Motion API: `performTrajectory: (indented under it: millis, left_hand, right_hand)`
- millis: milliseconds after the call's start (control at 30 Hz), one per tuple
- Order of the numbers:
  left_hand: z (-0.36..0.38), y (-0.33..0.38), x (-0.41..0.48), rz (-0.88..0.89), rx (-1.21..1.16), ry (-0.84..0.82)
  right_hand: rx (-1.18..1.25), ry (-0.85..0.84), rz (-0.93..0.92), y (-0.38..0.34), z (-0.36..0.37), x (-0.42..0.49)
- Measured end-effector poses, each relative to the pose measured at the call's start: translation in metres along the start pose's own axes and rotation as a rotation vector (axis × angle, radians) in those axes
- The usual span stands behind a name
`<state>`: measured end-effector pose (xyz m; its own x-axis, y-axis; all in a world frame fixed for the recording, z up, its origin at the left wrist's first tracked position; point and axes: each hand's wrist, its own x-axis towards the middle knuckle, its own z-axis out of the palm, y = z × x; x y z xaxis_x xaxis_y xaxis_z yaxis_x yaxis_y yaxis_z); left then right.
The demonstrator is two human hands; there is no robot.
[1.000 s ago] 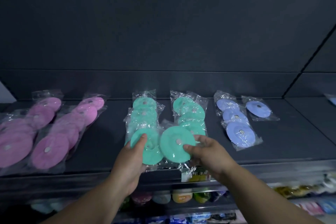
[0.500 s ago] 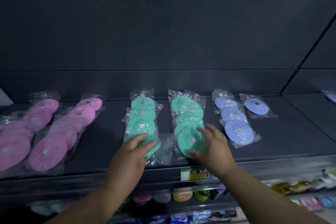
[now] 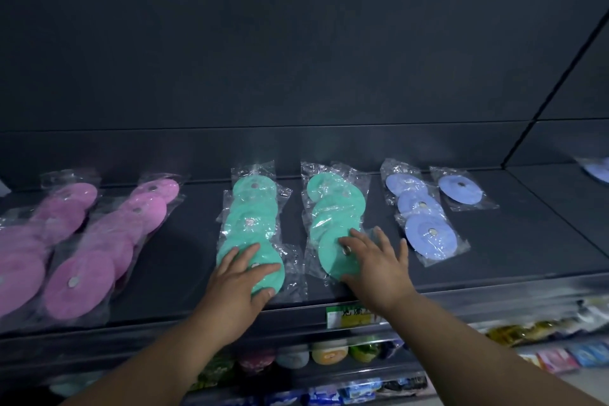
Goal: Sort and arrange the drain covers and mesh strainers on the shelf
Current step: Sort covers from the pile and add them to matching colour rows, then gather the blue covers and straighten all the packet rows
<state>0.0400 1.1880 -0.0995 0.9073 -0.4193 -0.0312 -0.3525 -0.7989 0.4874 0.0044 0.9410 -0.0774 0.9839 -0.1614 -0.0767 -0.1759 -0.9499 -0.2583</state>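
Round drain covers in clear plastic bags lie in rows on a dark shelf (image 3: 494, 260). Two green rows sit in the middle. My left hand (image 3: 235, 283) rests with straight fingers on the front green cover of the left row (image 3: 270, 273). My right hand (image 3: 375, 260) lies flat, fingers spread, on the front green cover of the right row (image 3: 333, 254). Two pink rows (image 3: 82, 280) fill the left side. A blue row (image 3: 428, 234) and a single blue cover (image 3: 459, 188) lie to the right.
A green price label (image 3: 346, 315) hangs on the shelf's front edge. Below it, a lower shelf holds small coloured jars (image 3: 329, 353) and packets (image 3: 560, 356). Another blue packet (image 3: 598, 170) shows at the far right on the neighbouring shelf section.
Both hands held green covers tilted up near the shelf front; they have since laid them flat at the front of the two green rows and now lie on top of them.
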Motion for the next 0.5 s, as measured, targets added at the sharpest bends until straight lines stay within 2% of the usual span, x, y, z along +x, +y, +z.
performTrajectory:
  millis: [67,167,300,400,500]
  left_hand:
    - [0.000,-0.007,0.009,0.004,0.002,0.034]
    - [0.002,-0.004,0.013,-0.017,0.127,0.089]
    - [0.009,0.020,0.011,0.222,0.154,0.176]
    - [0.019,0.053,0.019,0.336,0.080,0.150]
    - [0.032,0.089,0.030,0.418,0.051,0.077]
  right_hand:
    - [-0.040,0.005,-0.013,0.001,0.000,-0.001]
    - [-0.061,0.043,-0.025,0.001,0.000,-0.007]
    - [0.096,0.143,0.005,0.010,-0.004,-0.023]
    - [0.184,0.175,0.082,0.027,-0.017,-0.043]
    - [0.154,0.199,0.155,0.055,-0.030,-0.066]
